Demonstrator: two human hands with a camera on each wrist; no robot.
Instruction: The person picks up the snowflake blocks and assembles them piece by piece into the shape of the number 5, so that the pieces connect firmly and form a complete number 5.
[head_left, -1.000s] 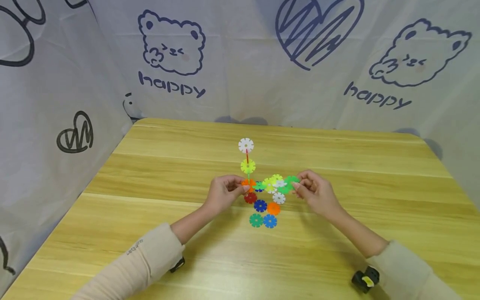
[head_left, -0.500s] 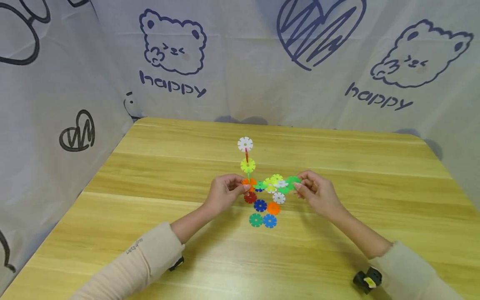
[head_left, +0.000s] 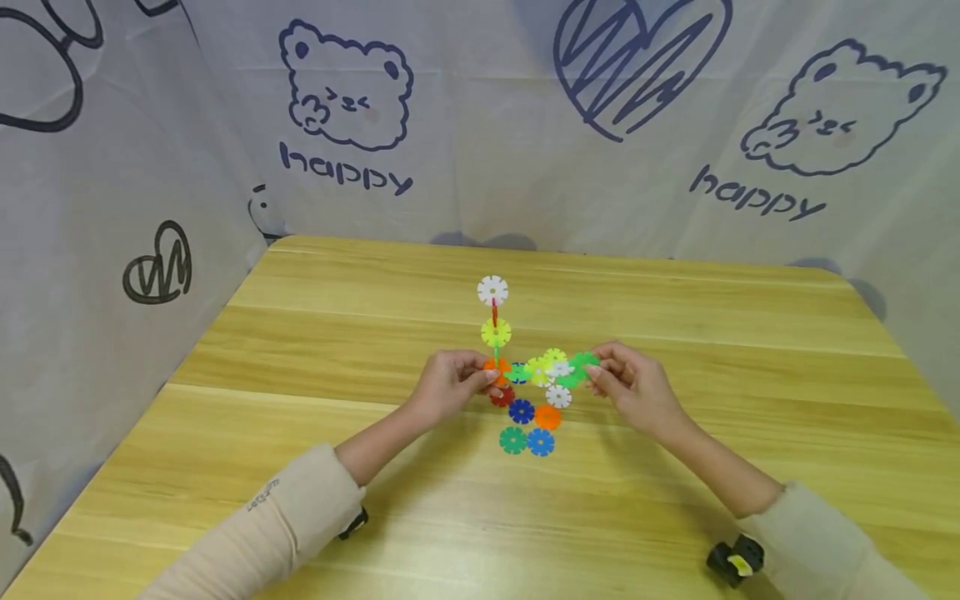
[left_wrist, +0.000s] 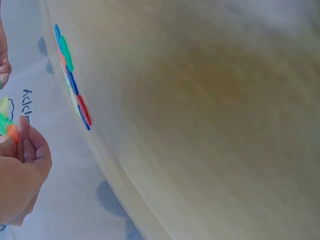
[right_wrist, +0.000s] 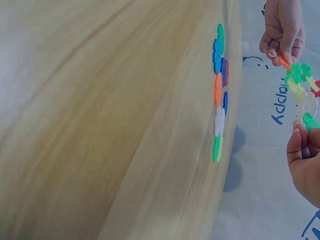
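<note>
Fitting one disc to another looks, from where I sit far off, like the step in hand. The toy (head_left: 537,369), a string of notched discs, is held up off the bench (head_left: 375,317), stretched between the two hands. At the toy's left end the left hand (head_left: 450,385) has its fingers (left_wrist: 24,131) pinched nearly closed on an orange disc (left_wrist: 12,132); at its right end the right hand (head_left: 637,387) has thumb and fingers closed to a narrow pinch on a green disc (head_left: 584,362). Off the left end runs a stem (head_left: 496,332) topped by a white disc (head_left: 492,291); I can't tell from here whether it stands up or leans away. Below the toy and on its near side, flat discs (head_left: 521,411) lie on the bench, touching or nearly so, and I can't make out whether they are joined. I'd judge that the next move calls for the left fingers to brace the orange disc while the right ones line up the notches and press the green one straight in, without twisting, since the long stem could swing or work loose. If that joint is already seated, I'd want a gentle tug on the toy's right end to prove it before either hand lets go.
</note>
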